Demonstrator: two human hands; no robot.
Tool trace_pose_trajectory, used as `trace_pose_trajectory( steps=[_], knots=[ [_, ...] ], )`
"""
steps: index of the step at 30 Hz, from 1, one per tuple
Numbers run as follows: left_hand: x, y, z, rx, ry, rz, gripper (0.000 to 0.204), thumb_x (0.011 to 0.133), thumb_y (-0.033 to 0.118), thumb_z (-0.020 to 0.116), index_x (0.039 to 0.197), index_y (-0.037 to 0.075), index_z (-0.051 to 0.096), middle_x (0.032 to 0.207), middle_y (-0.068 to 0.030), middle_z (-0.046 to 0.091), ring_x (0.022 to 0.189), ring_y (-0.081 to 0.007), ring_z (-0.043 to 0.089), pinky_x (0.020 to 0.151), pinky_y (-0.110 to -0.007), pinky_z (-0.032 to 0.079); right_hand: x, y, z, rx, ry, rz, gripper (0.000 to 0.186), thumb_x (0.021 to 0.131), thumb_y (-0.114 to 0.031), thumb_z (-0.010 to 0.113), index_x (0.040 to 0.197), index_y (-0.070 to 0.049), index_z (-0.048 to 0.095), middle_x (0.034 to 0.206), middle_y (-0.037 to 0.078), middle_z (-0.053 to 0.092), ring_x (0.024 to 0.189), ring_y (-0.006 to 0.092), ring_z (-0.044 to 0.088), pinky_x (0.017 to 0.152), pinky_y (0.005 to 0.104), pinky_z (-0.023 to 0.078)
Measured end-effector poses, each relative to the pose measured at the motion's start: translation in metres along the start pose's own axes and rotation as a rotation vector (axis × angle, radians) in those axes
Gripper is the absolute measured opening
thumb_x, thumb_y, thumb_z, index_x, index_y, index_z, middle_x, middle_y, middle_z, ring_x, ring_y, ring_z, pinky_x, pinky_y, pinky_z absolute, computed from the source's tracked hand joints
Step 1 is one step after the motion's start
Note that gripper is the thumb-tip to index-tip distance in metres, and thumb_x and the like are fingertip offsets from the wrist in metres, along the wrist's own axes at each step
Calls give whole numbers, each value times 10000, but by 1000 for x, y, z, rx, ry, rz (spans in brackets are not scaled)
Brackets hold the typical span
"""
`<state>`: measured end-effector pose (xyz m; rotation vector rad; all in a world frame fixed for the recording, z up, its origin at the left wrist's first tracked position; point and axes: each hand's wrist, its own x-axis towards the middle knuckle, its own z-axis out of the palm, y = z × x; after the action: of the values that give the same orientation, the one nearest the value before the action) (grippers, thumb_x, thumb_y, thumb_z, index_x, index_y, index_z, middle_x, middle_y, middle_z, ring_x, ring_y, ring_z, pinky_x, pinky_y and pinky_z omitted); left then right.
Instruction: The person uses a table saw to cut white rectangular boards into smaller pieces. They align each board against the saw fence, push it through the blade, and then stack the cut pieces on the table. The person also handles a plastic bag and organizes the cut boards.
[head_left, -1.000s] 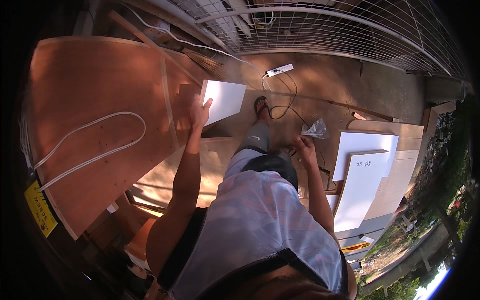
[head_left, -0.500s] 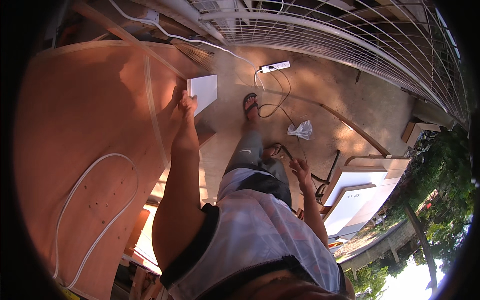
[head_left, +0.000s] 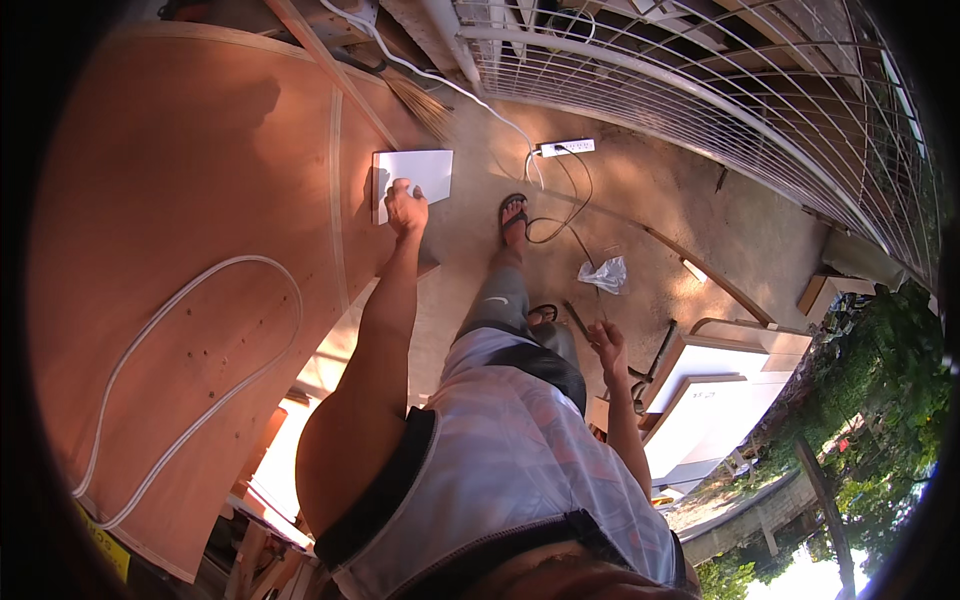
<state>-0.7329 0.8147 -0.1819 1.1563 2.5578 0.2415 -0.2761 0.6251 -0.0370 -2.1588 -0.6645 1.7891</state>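
My left arm reaches forward to a small white panel [head_left: 433, 172] beside the brown plywood sheet [head_left: 210, 150]. Over the panel's white face is my left hand [head_left: 406, 208], its fingers bent and the thumb close to them. Whether anything small is between those fingers is hidden. Lower right, my right hand [head_left: 608, 348] hangs by my thigh with loosely curved fingers apart and nothing visible in it.
A white cable [head_left: 270, 262] loops over the plywood. Ahead lie a power strip [head_left: 567, 148], a broom [head_left: 420, 105] and a clear plastic bag [head_left: 605, 274]. A white wire-mesh frame [head_left: 640, 85] stands beyond. White boards [head_left: 695, 420] lean at right.
My left hand has moved from the panel's left edge to over its face. The whole view has shifted slightly. My right hand stays by my thigh.
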Motion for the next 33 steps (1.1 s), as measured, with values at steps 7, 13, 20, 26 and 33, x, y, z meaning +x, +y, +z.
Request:
trace_pose_trajectory(
  steps=[7, 13, 20, 26, 33],
  knots=[
    [-163, 61, 32, 224, -904, 598, 307, 836, 245, 664, 1086, 70, 699, 1145, -216, 686, 1096, -371, 662, 911, -478, 547, -38, -103, 62, -151, -220, -472, 574, 1056, -483, 484, 1326, 8, 610, 1221, 143, 685, 1200, 234, 603, 1053, 357, 430],
    [-257, 117, 17, 232, -1046, 897, 302, 836, 259, 668, 1065, 66, 703, 1118, -208, 691, 1067, -369, 669, 892, -478, 548, -148, -127, 79, -179, -517, -1195, 581, 1095, -457, 326, 1379, -18, 579, 1352, 208, 592, 1312, 384, 497, 1130, 460, 334],
    [-333, 136, 13, 254, -984, 1011, 299, 836, 276, 673, 1042, 61, 709, 1085, -200, 698, 1033, -367, 676, 871, -477, 548, -121, 80, 6, -485, 728, -808, 379, 1026, -327, 549, 1161, -2, 689, 1173, 236, 678, 1133, 362, 640, 984, 467, 463],
    [-351, 121, 3, 338, -912, 1032, 299, 836, 290, 678, 1021, 57, 713, 1058, -192, 703, 1004, -364, 682, 853, -477, 549, -226, 95, -41, 189, 516, -632, 424, 1053, -332, 543, 914, 33, 710, 754, 130, 701, 684, 214, 650, 693, 335, 516],
    [-388, 92, -9, 362, -956, 1018, 303, 836, 307, 683, 997, 53, 719, 1025, -183, 710, 970, -362, 690, 832, -477, 549, -220, 62, 3, -76, 518, -1131, 595, 1092, -457, 302, 1241, -12, 668, 1245, 223, 635, 1193, 341, 575, 1059, 416, 402]
  ],
)
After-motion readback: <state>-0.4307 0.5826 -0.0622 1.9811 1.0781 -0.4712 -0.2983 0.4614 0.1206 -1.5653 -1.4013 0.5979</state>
